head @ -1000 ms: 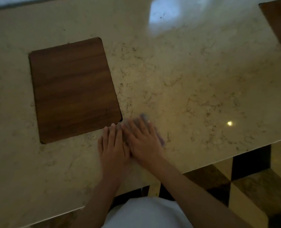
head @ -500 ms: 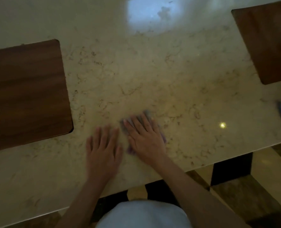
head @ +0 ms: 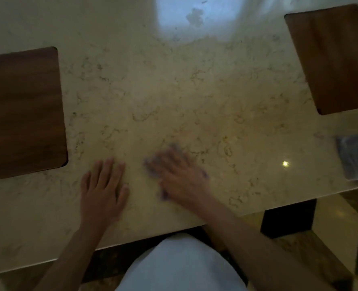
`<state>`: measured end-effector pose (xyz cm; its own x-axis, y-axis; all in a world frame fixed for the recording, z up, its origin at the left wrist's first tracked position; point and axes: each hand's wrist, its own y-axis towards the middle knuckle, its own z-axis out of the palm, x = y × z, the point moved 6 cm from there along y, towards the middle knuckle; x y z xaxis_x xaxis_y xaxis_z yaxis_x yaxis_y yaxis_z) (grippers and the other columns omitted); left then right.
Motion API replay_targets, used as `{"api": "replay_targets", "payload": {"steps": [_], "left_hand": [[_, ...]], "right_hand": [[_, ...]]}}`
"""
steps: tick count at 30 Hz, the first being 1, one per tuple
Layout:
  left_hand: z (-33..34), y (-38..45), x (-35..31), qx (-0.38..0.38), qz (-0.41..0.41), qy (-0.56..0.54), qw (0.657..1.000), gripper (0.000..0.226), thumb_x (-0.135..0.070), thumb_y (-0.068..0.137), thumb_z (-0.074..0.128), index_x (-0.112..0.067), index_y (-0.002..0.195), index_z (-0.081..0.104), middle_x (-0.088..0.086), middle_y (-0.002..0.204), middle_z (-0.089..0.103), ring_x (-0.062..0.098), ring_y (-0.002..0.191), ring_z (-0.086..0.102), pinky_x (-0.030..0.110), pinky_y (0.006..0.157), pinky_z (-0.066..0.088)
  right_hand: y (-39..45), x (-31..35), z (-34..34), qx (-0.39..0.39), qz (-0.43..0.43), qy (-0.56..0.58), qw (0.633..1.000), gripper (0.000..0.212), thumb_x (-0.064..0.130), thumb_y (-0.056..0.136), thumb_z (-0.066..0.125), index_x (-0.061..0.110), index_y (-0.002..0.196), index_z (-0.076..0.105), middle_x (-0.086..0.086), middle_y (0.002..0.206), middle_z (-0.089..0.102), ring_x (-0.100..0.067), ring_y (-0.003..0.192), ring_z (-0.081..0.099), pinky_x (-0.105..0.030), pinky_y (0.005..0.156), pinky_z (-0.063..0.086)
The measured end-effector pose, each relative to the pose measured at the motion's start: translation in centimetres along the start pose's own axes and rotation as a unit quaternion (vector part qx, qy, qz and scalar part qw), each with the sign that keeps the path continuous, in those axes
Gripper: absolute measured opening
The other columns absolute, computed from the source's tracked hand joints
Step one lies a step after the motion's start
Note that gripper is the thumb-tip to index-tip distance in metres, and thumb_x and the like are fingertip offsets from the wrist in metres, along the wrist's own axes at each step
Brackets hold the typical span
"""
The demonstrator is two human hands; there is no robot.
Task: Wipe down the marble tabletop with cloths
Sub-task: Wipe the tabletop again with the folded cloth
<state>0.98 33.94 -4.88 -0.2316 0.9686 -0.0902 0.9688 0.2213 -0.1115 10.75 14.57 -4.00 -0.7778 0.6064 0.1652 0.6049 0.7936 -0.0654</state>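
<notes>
Worktop (head: 174,91) near edge sits right under both wrists, so no room to pull back. Since a sec ago the hands split apart. Left hand (head: 102,190) is planted, grip flat & empty. Right hand (head: 180,177), grip spread flat on the purple cloth (head: 163,195), slid rightward, so wiping looks underway. Further out there's open marble btw left inlay (head: 23,114) & right inlay (head: 333,61), a spare cloth (head: 356,158) at the right edge, and a smudge (head: 195,16) far off.

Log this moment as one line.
right hand presses purple cloth on marble tabletop | left hand flat, bare | second cloth at right edge
</notes>
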Motion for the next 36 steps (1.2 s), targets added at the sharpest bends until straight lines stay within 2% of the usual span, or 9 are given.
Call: {"api": "replay_targets", "payload": {"steps": [3, 7, 9, 12, 15, 18, 22, 28, 36], "left_hand": [[-0.4, 0.2, -1.2, -0.007, -0.075, -0.039, 0.996, 0.061, -0.044, 0.093, 0.036, -0.013, 0.145, 0.046, 0.017, 0.157, 0.037, 0.039, 0.144, 0.031, 0.057, 0.114, 0.023], [-0.6, 1.9, -7.6, -0.020, -0.087, -0.100, 0.991, 0.056, -0.041, 0.095, 0.038, -0.008, 0.141, 0.039, 0.025, 0.152, 0.038, 0.043, 0.140, 0.035, 0.058, 0.113, 0.024], [-0.3, 3.1, -11.5, 0.001, -0.043, -0.106, 0.993, 0.056, -0.041, 0.097, 0.037, -0.011, 0.145, 0.039, 0.021, 0.155, 0.037, 0.039, 0.143, 0.032, 0.055, 0.116, 0.021], [0.3, 4.8, -15.9, 0.017, -0.003, -0.096, 0.995, 0.055, -0.040, 0.100, 0.034, -0.015, 0.149, 0.039, 0.015, 0.159, 0.033, 0.035, 0.148, 0.028, 0.053, 0.119, 0.022], [1.1, 5.1, -17.3, 0.027, -0.020, -0.056, 0.998, 0.056, -0.042, 0.099, 0.036, -0.021, 0.151, 0.035, 0.014, 0.163, 0.025, 0.037, 0.151, 0.020, 0.055, 0.121, 0.014], [1.6, 5.0, -17.5, 0.038, -0.027, -0.026, 0.999, 0.060, -0.046, 0.097, 0.034, -0.024, 0.153, 0.031, 0.014, 0.164, 0.020, 0.037, 0.151, 0.016, 0.057, 0.121, 0.012], [0.9, 5.8, -17.8, -0.001, -0.061, -0.043, 0.997, 0.055, -0.041, 0.092, 0.040, -0.017, 0.141, 0.050, 0.021, 0.152, 0.040, 0.042, 0.142, 0.032, 0.060, 0.114, 0.023], [0.2, 10.3, -24.8, -0.030, -0.026, -0.072, 0.997, 0.051, -0.039, 0.097, 0.037, -0.019, 0.143, 0.045, 0.018, 0.154, 0.040, 0.040, 0.142, 0.036, 0.056, 0.114, 0.025], [1.8, 11.5, -25.9, 0.021, -0.049, -0.015, 0.998, 0.061, -0.045, 0.096, 0.034, -0.026, 0.153, 0.032, 0.011, 0.163, 0.025, 0.034, 0.151, 0.020, 0.054, 0.120, 0.017]], "right_hand": [[-4.3, -12.8, -0.1, 0.022, 0.188, -0.047, 0.981, 0.077, 0.044, 0.094, 0.042, 0.024, 0.161, 0.010, -0.009, 0.166, 0.023, -0.039, 0.154, 0.012, -0.060, 0.122, 0.015], [-5.7, -18.5, -2.4, -0.045, 0.492, 0.020, 0.869, 0.072, 0.044, 0.098, 0.042, 0.020, 0.160, 0.015, -0.013, 0.164, 0.025, -0.040, 0.152, 0.015, -0.062, 0.118, 0.021], [-2.6, -13.0, -1.6, -0.017, 0.387, -0.006, 0.922, 0.089, 0.046, 0.087, 0.059, 0.018, 0.158, 0.015, -0.016, 0.159, 0.030, -0.047, 0.148, 0.017, -0.063, 0.117, 0.023], [-2.9, -6.3, 0.7, 0.002, 0.165, 0.011, 0.986, 0.065, 0.047, 0.102, 0.039, 0.029, 0.161, 0.015, -0.004, 0.167, 0.024, -0.035, 0.156, 0.011, -0.060, 0.122, 0.018], [-6.3, -12.1, 0.9, 0.008, 0.083, -0.034, 0.996, 0.063, 0.048, 0.105, 0.037, 0.033, 0.160, 0.011, 0.000, 0.168, 0.020, -0.030, 0.156, 0.014, -0.055, 0.124, 0.016], [-9.1, -25.4, -1.1, 0.014, 0.229, -0.104, 0.968, 0.081, 0.046, 0.094, 0.059, 0.022, 0.160, 0.019, -0.009, 0.163, 0.023, -0.036, 0.149, 0.022, -0.060, 0.118, 0.025], [-10.3, -30.8, -4.8, -0.046, 0.506, 0.008, 0.861, 0.064, 0.040, 0.098, 0.017, 0.023, 0.159, 0.017, -0.012, 0.165, 0.023, -0.038, 0.152, 0.016, -0.059, 0.118, 0.025], [-10.9, -17.8, -1.2, 0.033, 0.134, 0.030, 0.990, 0.062, 0.044, 0.101, 0.035, 0.031, 0.159, 0.019, -0.007, 0.166, 0.027, -0.033, 0.154, 0.017, -0.056, 0.120, 0.017], [-8.1, -36.4, -4.3, -0.014, 0.384, 0.007, 0.923, 0.059, 0.042, 0.105, 0.022, 0.022, 0.160, 0.018, -0.014, 0.168, 0.016, -0.034, 0.155, 0.011, -0.053, 0.124, 0.009]]}}
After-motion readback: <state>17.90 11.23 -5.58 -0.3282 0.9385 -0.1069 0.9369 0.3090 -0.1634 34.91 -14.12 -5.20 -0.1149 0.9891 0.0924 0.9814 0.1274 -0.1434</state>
